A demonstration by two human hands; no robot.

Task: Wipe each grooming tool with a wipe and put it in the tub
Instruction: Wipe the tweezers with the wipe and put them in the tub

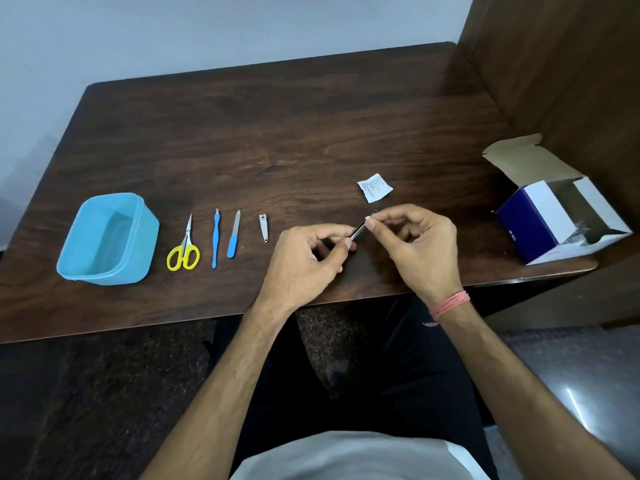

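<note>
Held tool: a slim metal grooming tool [360, 231], slanted up to the right above the table's near part, between the two hands; its exact type is hard to tell.
Left hand: the left hand [304, 263] pinches the tool's lower end between curled fingers and thumb.
Right hand: the right hand [420, 247] pinches a small white wipe [370, 222] against the tool's upper part with thumb and fingertips; a pink thread band [450, 304] circles the wrist.
Torn sachet: a white printed wipe wrapper [374, 187] lies flat just beyond the hands.
Waiting tools: in a row left of the hands, a nail clipper [263, 228], a blue-handled nail file [234, 239], a blue cuticle pusher [215, 238] and yellow-handled scissors [184, 250], all apart from one another.
Tub: the blue plastic tub [138, 237] stands at the row's left end, beside the scissors.
Box: an open blue and white carton [530, 220] sits at the table's right edge.
Table: dark wood table [294, 133].
</note>
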